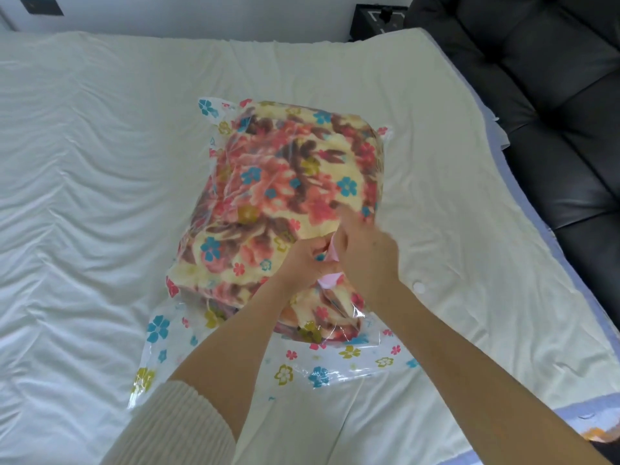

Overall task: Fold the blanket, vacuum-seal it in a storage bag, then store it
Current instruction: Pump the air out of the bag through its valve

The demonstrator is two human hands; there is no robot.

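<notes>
Pinches a small pink piece (pixel 330 268) between the curled fingers of the left hand (pixel 303 260) and the right hand (pixel 365 260). Both grips closed on it, hands touching, right hand blurred. Cannot tell what the piece is. Judged a fitting of the storage bag (pixel 318 367), perhaps its valve or a sealing clip. Works on the top face of the bundle, toward its near end.

Finds the blanket (pixel 285 169) folded and already inside the clear, flower-printed bag. Plump, with no sign of air drawn out. Lies about mid-bed, long axis running from the near edge toward the far edge. Shows the bag's near end flat and slack on the bed (pixel 100 162), short of the near edge. Cannot tell whether that mouth is sealed.

Notes a small white round item (pixel 417 287) on the sheet just beside the right wrist, and a black sofa (pixel 553 112) along the bed's right edge. Sees no vacuum or pump.

Judges folding and bagging done, sealing stage in hand, storing not begun. Next move likely calls for:
- freeing or seating the pink piece squarely, without tearing the film
- confirming the mouth is closed along its full width
- drawing the air out before any lifting

Flags a leak risk if the slack end is left creased.
</notes>
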